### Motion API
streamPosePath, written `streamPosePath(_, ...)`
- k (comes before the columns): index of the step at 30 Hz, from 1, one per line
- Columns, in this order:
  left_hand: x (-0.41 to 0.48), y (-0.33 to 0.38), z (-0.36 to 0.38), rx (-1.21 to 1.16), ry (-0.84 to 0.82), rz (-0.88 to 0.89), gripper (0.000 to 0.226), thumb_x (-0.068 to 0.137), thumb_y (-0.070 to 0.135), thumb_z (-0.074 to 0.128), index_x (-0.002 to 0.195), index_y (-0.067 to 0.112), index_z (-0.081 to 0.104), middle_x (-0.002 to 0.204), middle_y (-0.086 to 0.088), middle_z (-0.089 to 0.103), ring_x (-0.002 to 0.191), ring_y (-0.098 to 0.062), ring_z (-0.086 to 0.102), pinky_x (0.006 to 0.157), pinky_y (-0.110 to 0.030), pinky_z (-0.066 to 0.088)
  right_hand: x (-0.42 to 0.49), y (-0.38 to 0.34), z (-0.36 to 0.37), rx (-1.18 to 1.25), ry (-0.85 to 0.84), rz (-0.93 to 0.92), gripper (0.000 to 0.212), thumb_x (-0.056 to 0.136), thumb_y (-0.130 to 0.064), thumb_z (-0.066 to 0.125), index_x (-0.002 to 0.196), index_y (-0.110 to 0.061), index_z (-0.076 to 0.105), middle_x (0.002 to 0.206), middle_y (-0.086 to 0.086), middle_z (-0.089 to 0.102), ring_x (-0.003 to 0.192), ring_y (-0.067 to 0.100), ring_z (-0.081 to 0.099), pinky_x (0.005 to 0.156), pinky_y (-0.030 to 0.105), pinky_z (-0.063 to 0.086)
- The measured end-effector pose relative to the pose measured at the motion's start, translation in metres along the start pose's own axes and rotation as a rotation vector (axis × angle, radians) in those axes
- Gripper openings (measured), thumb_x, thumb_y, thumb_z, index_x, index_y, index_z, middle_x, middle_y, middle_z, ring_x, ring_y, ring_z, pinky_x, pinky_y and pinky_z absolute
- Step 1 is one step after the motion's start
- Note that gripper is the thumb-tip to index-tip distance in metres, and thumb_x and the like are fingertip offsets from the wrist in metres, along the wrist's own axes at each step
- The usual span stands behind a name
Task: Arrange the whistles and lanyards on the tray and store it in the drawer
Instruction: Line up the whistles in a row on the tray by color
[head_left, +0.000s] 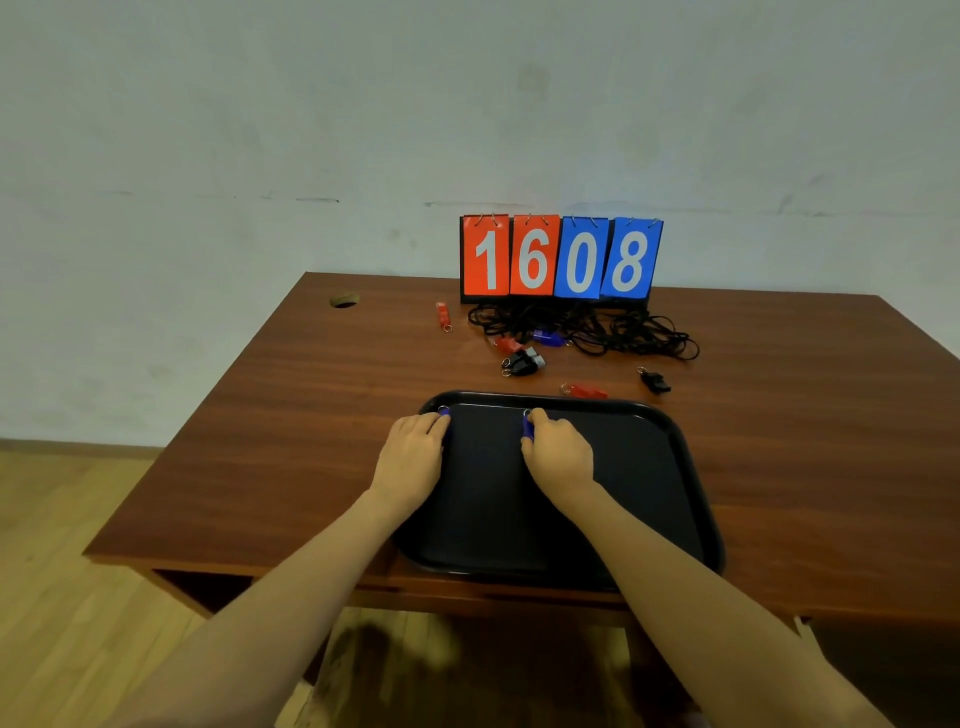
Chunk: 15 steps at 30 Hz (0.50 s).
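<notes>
Both hands sit at the far end of the tray (696, 467). The left hand (415, 447) curls its fingers over the left whistle (443, 411) in the far left corner. The right hand (558, 449) pinches the right whistle (527, 427) near the middle of the far rim. Both whistles are blue and look about to be set down.

The risks are small but real. The left whistle lies against the sloped rim, so it may slide or roll once let go. The tray's near rim sits at the front edge of the desk (311, 415), and a heavy press there could tip it. The lanyards (587, 327) lie tangled well beyond the tray with whistles among them, so pulling one cord could drag the others. The drawer cannot be made out.
</notes>
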<state>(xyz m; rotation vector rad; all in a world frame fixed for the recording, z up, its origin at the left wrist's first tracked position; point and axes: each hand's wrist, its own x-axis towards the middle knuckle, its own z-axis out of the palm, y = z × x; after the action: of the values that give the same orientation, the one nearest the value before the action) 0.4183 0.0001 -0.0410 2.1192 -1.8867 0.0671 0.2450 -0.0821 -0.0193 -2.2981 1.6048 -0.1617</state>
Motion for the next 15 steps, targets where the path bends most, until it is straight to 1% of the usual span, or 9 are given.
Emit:
streamPosePath(2, 0.001, 0.001, -0.002, 0.010, -0.025, 0.003, 0.042, 0.089, 0.002, 0.051, 0.131, 0.004, 0.052, 0.130, -0.013, 0.057, 0.116, -0.031, 0.055, 0.103, -0.037, 0.039, -0.001, -0.001, 0.002, 0.036, -0.025, -0.011, 0.049, 0.095, -0.030, 0.051, 0.140, -0.018, 0.034, 0.124, 0.011, 0.055, 0.107, 0.024, 0.057, 0.080, 0.034, 0.052)
streamPosePath(4, 0.004, 0.002, -0.004, -0.012, -0.059, -0.025, 0.041, 0.094, 0.004, 0.045, 0.134, 0.005, 0.049, 0.136, -0.010, 0.052, 0.117, -0.030, 0.052, 0.101, -0.034, 0.039, -0.003, -0.001, 0.003, 0.112, -0.028, -0.038, 0.061, 0.094, -0.028, 0.053, 0.147, -0.018, 0.024, 0.136, 0.008, 0.048, 0.122, 0.024, 0.048, 0.089, 0.036, 0.050)
streamPosePath(5, 0.006, 0.003, -0.004, -0.022, -0.082, -0.051, 0.040, 0.095, 0.004, 0.043, 0.134, 0.005, 0.048, 0.137, -0.009, 0.049, 0.117, -0.030, 0.051, 0.098, -0.034, 0.041, -0.004, -0.001, 0.004, 0.145, -0.021, -0.052, 0.064, 0.094, -0.026, 0.054, 0.148, -0.017, 0.021, 0.142, 0.006, 0.042, 0.128, 0.024, 0.043, 0.094, 0.037, 0.047)
streamPosePath(7, 0.011, 0.005, -0.005, -0.026, -0.113, -0.084, 0.039, 0.095, 0.004, 0.041, 0.133, 0.004, 0.048, 0.138, -0.010, 0.046, 0.117, -0.029, 0.050, 0.094, -0.034, 0.043, -0.003, -0.001, 0.004, 0.175, -0.045, -0.083, 0.063, 0.094, -0.021, 0.053, 0.149, -0.016, 0.023, 0.150, 0.004, 0.033, 0.136, 0.023, 0.034, 0.104, 0.037, 0.040)
streamPosePath(9, 0.014, 0.005, -0.005, -0.014, -0.125, -0.099, 0.037, 0.096, 0.006, 0.041, 0.132, 0.004, 0.048, 0.137, -0.010, 0.046, 0.116, -0.028, 0.050, 0.093, -0.034, 0.044, 0.000, -0.001, 0.003, 0.164, -0.100, -0.125, 0.055, 0.095, -0.015, 0.051, 0.146, -0.017, 0.031, 0.151, 0.003, 0.032, 0.138, 0.022, 0.032, 0.109, 0.035, 0.035)
streamPosePath(11, 0.016, 0.003, -0.004, -0.013, -0.131, -0.117, 0.035, 0.096, 0.007, 0.042, 0.131, 0.004, 0.049, 0.135, -0.010, 0.046, 0.115, -0.028, 0.050, 0.093, -0.035, 0.045, 0.003, -0.002, 0.003, 0.146, -0.128, -0.152, 0.050, 0.096, -0.011, 0.048, 0.144, -0.018, 0.037, 0.149, 0.004, 0.035, 0.137, 0.022, 0.035, 0.110, 0.034, 0.034)
streamPosePath(15, 0.017, 0.000, -0.002, -0.037, -0.125, -0.143, 0.035, 0.098, 0.009, 0.040, 0.131, 0.004, 0.049, 0.131, -0.011, 0.047, 0.115, -0.029, 0.049, 0.094, -0.037, 0.045, 0.012, -0.011, 0.007, 0.152, -0.155, -0.171, 0.048, 0.096, -0.011, 0.050, 0.143, -0.019, 0.040, 0.148, 0.005, 0.036, 0.135, 0.023, 0.038, 0.110, 0.035, 0.035)
